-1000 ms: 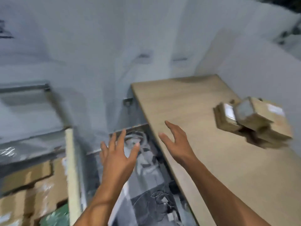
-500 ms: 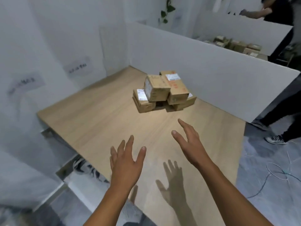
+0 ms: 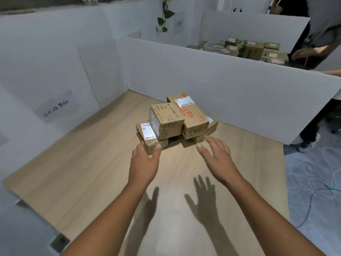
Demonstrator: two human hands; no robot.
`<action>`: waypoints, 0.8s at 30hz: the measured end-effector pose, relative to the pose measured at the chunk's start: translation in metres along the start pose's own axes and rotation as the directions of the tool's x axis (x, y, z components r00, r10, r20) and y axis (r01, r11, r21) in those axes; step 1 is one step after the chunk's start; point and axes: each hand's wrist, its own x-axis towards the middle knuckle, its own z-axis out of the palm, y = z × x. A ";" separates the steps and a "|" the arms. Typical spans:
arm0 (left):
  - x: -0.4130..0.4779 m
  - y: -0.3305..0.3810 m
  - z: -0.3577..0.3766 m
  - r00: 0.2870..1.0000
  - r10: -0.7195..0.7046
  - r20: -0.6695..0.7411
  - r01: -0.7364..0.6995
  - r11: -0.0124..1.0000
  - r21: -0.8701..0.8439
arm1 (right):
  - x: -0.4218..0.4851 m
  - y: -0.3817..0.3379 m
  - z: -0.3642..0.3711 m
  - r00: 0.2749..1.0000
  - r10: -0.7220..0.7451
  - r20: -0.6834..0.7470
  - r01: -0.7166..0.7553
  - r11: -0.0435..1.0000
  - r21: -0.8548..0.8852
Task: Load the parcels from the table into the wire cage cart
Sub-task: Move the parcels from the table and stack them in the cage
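Note:
A small pile of brown cardboard parcels sits on the wooden table [image 3: 77,174] near its far right corner. A printed box [image 3: 167,124] lies on top at the left. Beside it is a longer box with red lettering [image 3: 191,117], and a flat labelled box [image 3: 147,134] lies low at the left. My left hand [image 3: 144,159] hovers with spread fingers just in front of the flat box, its thumb close to the box's near corner. My right hand [image 3: 215,154] is spread just before the pile's right side. Neither hand holds anything. The wire cage cart is out of view.
White partition boards [image 3: 221,85] wall the table at the back and right. Beyond them another table carries more parcels [image 3: 252,49], and another person [image 3: 313,52] stands there. Cables [image 3: 321,189] lie on the grey floor at the right.
The view has swung from the cart side to the table and closed in on the pile. Both hands have reached forward and now hover at the front of the parcels.

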 end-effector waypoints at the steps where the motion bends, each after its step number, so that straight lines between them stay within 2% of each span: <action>1: 0.024 0.004 0.006 1.000 -0.007 0.015 0.007 1.000 -0.023 | 0.015 -0.003 0.005 1.000 0.021 -0.004 -0.021 1.000 -0.015; 7: 0.153 0.038 0.055 1.000 0.004 0.029 0.001 0.987 -0.160 | 0.117 -0.020 0.032 0.994 0.087 -0.070 -0.093 0.992 -0.086; 10: 0.201 0.031 0.075 0.995 -0.048 0.092 0.066 0.976 -0.209 | 0.161 -0.023 0.055 0.997 0.066 -0.038 -0.073 0.969 -0.236; 12: 0.220 0.012 0.082 0.981 -0.114 0.154 0.150 0.959 -0.241 | 0.184 -0.023 0.071 0.999 0.052 -0.001 -0.050 0.948 -0.313; 14: 0.228 -0.008 0.083 0.965 -0.177 0.196 0.229 0.930 -0.287 | 0.206 -0.024 0.082 0.998 0.058 0.006 -0.053 0.947 -0.317; 18: 0.231 -0.025 0.079 0.967 -0.122 0.225 0.212 0.875 -0.436 | 0.243 -0.027 0.097 0.994 0.098 0.052 -0.078 0.950 -0.301; 21: 0.223 -0.024 0.069 0.968 -0.119 0.222 0.217 0.842 -0.494 | 0.234 -0.037 0.111 0.996 0.026 0.087 -0.009 0.981 -0.192; 24: 0.191 -0.021 0.047 0.969 -0.192 0.154 0.246 0.758 -0.604 | 0.196 -0.054 0.118 0.999 -0.015 0.038 0.011 0.995 0.095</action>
